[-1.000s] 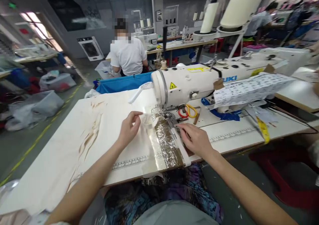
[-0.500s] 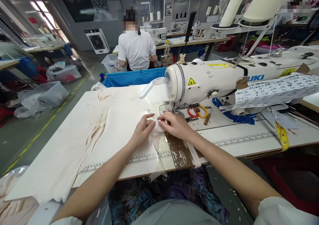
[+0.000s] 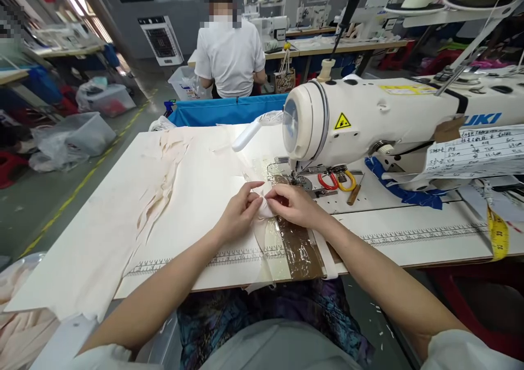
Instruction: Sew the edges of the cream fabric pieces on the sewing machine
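Both my hands meet over a small piece of pale fabric (image 3: 267,209) in front of the sewing machine (image 3: 327,121). My left hand (image 3: 241,209) pinches the fabric's left side between thumb and fingers. From the right, my right hand (image 3: 295,205) pinches the same piece, its fingertips close to those of the left. A strip of the pale cloth hangs from there toward the table's front edge. Just behind my right hand is the machine's needle and presser foot area (image 3: 298,178). My fingers partly cover the fabric, so its shape is hard to make out.
Pale cloth pieces (image 3: 159,201) lie on the left of the table (image 3: 213,195). Red-and-yellow-handled scissors (image 3: 347,181) rest by the machine. A yellow measuring tape (image 3: 498,233) hangs at right, beneath a handwritten sheet (image 3: 478,151). A co-worker in white (image 3: 231,56) sits ahead.
My view has dipped and drawn closer, so the machine looks larger and farther right. Both hands keep their pinch on the fabric, with only slight finger movement.
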`<action>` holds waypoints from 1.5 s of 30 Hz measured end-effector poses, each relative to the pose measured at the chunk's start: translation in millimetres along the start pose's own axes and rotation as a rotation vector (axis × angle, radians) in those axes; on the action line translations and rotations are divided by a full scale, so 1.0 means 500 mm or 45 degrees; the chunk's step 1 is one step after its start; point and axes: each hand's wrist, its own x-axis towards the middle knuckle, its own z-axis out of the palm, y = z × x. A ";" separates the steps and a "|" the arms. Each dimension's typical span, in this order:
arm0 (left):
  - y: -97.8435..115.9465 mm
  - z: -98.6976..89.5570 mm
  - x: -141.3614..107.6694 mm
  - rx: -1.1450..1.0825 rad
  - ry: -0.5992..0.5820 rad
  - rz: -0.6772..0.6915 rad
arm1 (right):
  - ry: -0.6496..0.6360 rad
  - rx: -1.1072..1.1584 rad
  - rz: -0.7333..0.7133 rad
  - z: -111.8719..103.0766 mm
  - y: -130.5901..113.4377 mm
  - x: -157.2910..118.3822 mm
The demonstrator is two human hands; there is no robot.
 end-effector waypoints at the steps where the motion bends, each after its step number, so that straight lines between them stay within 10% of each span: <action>1: 0.001 0.001 0.000 0.011 -0.005 0.002 | 0.000 0.007 0.005 0.001 0.001 0.000; 27: -0.007 -0.003 -0.003 -0.118 0.126 -0.081 | 0.125 0.221 0.017 -0.005 -0.013 -0.023; 37: -0.016 -0.051 0.046 -0.703 0.598 -0.512 | -0.046 0.481 -0.005 -0.063 -0.093 -0.093; 41: -0.012 -0.078 0.051 -0.837 0.729 -0.542 | 0.220 0.552 -0.229 -0.100 -0.130 -0.148; 45: -0.006 -0.083 0.048 -0.918 0.756 -0.558 | 1.033 0.531 -0.410 -0.109 -0.143 -0.161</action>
